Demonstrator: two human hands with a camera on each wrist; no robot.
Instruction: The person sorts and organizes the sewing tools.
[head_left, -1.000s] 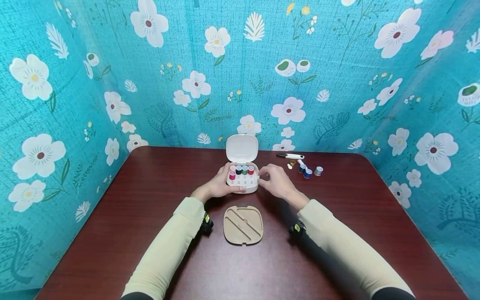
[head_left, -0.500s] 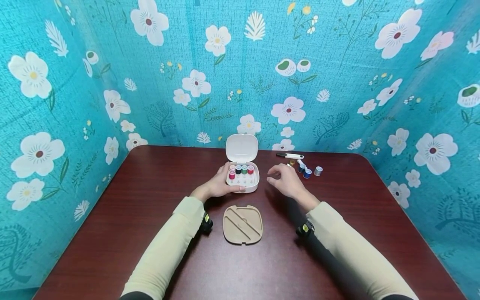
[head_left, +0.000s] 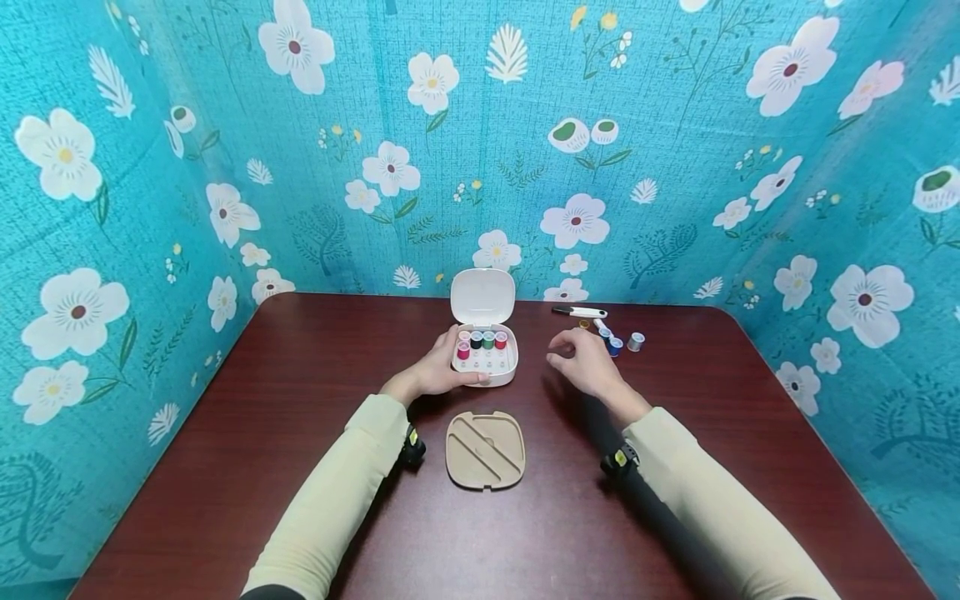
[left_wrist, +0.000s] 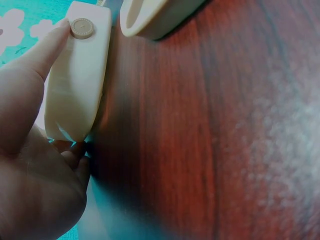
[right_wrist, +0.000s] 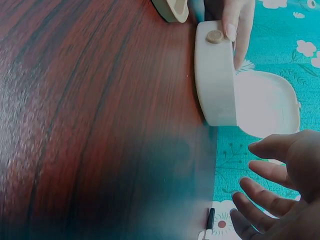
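While the left hand (head_left: pixel 432 372) grips the white box (right_wrist: pixel 216 80), the right hand (head_left: pixel 592 362) hovers near loose spools (head_left: pixel 616 347); fingers bent, apart.

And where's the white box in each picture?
Head: the white box is near the middle.
Left wrist: the white box is at upper left.
Right wrist: the white box is at upper right.
Shared landmark: the tan tray, below the white box in head, right of it in left wrist, left of it in right wrist.

You are wearing long, pale cream sleeves (head_left: pixel 330 500), with black fabric (head_left: pixel 273 592) showing above them, and black wrist cameras (head_left: pixel 413 452) bearing small yellow-green patches (head_left: pixel 621 457).
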